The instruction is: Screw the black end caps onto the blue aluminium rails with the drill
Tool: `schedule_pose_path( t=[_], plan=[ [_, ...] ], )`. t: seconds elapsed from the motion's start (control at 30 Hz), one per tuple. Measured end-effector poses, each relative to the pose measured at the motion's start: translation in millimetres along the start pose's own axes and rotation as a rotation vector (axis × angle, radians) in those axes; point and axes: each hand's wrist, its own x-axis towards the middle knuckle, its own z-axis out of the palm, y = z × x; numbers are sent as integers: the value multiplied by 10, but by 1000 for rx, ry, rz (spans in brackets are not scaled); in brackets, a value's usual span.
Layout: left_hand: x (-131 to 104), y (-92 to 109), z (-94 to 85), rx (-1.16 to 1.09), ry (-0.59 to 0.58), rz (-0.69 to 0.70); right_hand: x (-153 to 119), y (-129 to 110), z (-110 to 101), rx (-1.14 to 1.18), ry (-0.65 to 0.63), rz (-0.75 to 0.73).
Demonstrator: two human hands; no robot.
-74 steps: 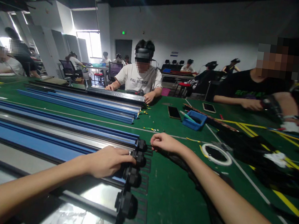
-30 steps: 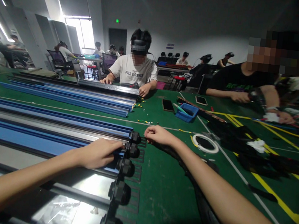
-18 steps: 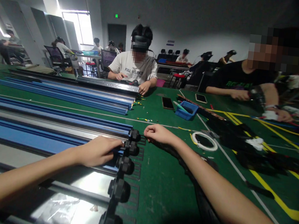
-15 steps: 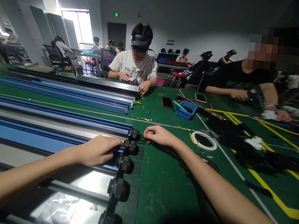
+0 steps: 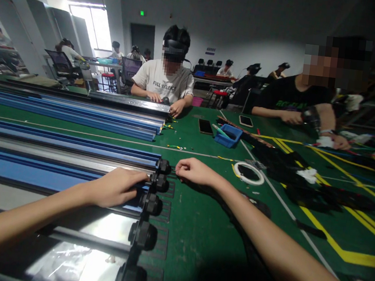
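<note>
My left hand [image 5: 116,188] lies over the right-hand end of a blue and silver metal profile [image 5: 54,148]. Its fingers are bent around the end, close beside a black cable gland [image 5: 160,182]. At the gland above that one, a black cable gland [image 5: 164,166], my right hand [image 5: 192,170] hovers just off the profile's end with fingers and thumb pinched together. What sits in the pinch is too small to tell; a thin dark line seems to run from the gland to the fingertips. Several similar glands line the profile ends toward me.
More blue profiles [image 5: 75,114] lie farther back, before a person in a white shirt [image 5: 163,81]. To the right are a blue bin [image 5: 227,136], phones [image 5: 205,126], a white ring-shaped coil [image 5: 248,173] and dark cable bundles [image 5: 282,169]. Another person in black [image 5: 293,100] handles things there.
The whole view has shifted slightly, so things appear a little farther left. Both hands keep about the same pose and place against the glands.
</note>
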Motion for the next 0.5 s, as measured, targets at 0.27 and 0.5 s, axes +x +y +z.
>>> schedule_pose_path(
  t=[0.27,0.5],
  plan=[
    [3,24,-18,-18,-9,-5,1,-86,94,41,-63,-32],
    [1,4,-2,-16,3,14,15,-49,73,64,-84,-27]
  ],
)
